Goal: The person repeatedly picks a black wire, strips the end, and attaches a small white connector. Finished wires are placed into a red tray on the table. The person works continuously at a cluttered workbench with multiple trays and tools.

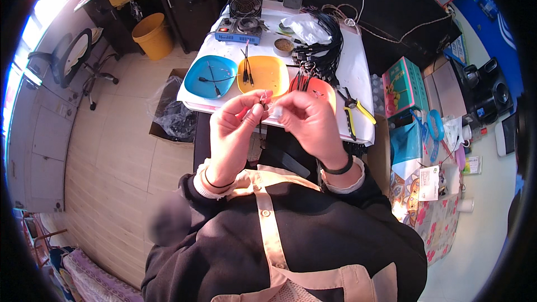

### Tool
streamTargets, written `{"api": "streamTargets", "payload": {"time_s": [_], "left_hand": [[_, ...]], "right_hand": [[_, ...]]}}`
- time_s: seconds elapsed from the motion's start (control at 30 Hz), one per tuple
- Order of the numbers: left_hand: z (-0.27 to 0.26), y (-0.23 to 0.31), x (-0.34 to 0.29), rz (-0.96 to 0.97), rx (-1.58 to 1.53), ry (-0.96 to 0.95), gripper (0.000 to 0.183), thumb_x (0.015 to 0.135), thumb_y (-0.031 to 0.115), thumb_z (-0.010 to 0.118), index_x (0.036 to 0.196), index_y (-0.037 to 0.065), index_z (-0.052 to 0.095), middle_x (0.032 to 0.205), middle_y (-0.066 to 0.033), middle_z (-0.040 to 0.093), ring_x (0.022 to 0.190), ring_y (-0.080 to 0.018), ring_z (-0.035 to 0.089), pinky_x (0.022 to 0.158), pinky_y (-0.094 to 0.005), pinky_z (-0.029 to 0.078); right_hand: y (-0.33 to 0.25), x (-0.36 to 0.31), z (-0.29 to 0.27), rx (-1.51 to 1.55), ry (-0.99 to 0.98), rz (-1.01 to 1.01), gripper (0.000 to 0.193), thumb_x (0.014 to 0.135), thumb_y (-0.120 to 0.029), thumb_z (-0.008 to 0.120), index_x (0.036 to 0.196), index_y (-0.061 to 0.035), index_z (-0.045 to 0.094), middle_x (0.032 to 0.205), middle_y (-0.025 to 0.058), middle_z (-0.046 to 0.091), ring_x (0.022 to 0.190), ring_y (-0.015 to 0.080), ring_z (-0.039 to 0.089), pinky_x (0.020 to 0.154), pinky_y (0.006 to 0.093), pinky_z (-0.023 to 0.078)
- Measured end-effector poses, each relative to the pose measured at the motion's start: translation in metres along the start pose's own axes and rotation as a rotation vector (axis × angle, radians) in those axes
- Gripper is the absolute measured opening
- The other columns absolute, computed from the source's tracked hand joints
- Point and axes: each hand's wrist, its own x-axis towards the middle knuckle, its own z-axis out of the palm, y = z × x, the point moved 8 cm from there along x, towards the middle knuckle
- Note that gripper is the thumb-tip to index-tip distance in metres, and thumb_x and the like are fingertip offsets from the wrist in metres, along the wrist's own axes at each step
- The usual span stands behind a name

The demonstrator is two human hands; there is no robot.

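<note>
In front of my chest, above the table's near edge, my left hand (232, 126) is closed in a pinch on a thin black cable (260, 126), which hangs below the fingers. Close beside it, my right hand (313, 126) is also pinched, with a small whitish spot at its fingertips too blurred to name. Beyond the hands stand a blue plate (194, 83) with black cable pieces, a yellow plate (274, 72) with short black cables at its left side, and a red plate (324, 90) partly hidden by my right hand, with more cables on it.
Yellow-handled wire strippers (358, 109) lie right of the plates. A heap of black cables (324, 50), a round tin (283, 46), a blue heating device (239, 31) and a small fan (245, 5) fill the far side. Left of the table is a box (176, 117) with plastic bags.
</note>
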Motion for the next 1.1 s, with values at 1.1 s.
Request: {"api": "streamTargets", "payload": {"time_s": [1.1], "left_hand": [[0.017, -0.018, -0.014, -0.312, -0.166, -0.175, 0.014, 0.098, 0.007, 0.052, 0.096, -0.002, 0.062, 0.078, -0.0068, 0.064, 0.056, -0.0031, 0.039, 0.051, -0.0172, 0.03]], "right_hand": [[0.009, -0.002, -0.011, 0.338, -0.129, 0.041, 0.014, 0.091, -0.006, 0.065, 0.101, 0.004, 0.062, 0.088, 0.0049, 0.067, 0.078, 0.0098, 0.065, 0.071, 0.0227, 0.053]]}}
